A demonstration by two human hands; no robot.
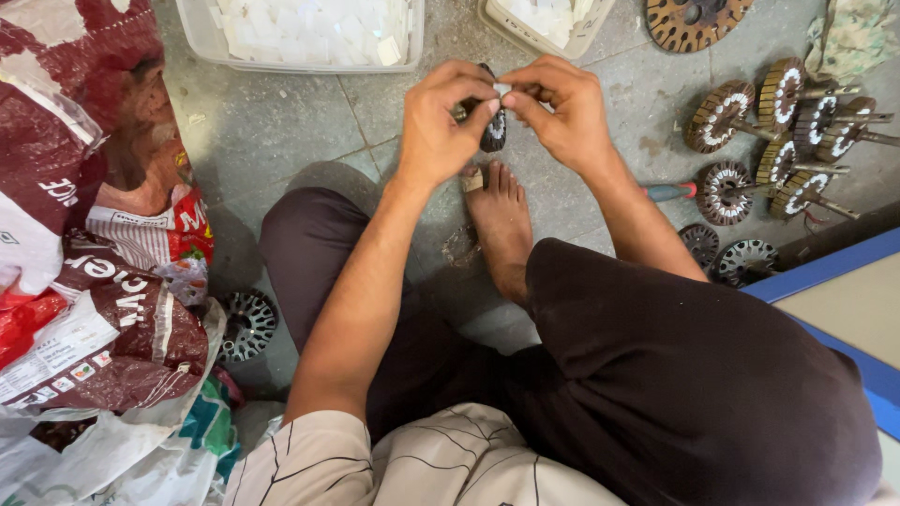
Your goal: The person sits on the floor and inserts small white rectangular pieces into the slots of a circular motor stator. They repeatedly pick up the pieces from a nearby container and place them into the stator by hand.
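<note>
Now left hand point(441, 122) gripping dark slotted metal disc point(493, 131) above bare foot point(499, 225), fingers curling around it. Right hand point(561, 112) pinching small white strip point(503, 89) at disc's top edge, fingers pressing together. Finished discs on shafts point(787, 131) lying on stone floor point(300, 131) at right. White strips filling clear tray point(216, 37) ahead.

The floor point(300, 131) is grey stone. The trousers point(694, 394) are dark brown, the shirt point(394, 464) cream with thin black lines. The sacks point(103, 309) are maroon, red and white. The slotted discs point(722, 114) are rusty brown with white inserts; a blue-edged board point(844, 272) lies nearby.
</note>
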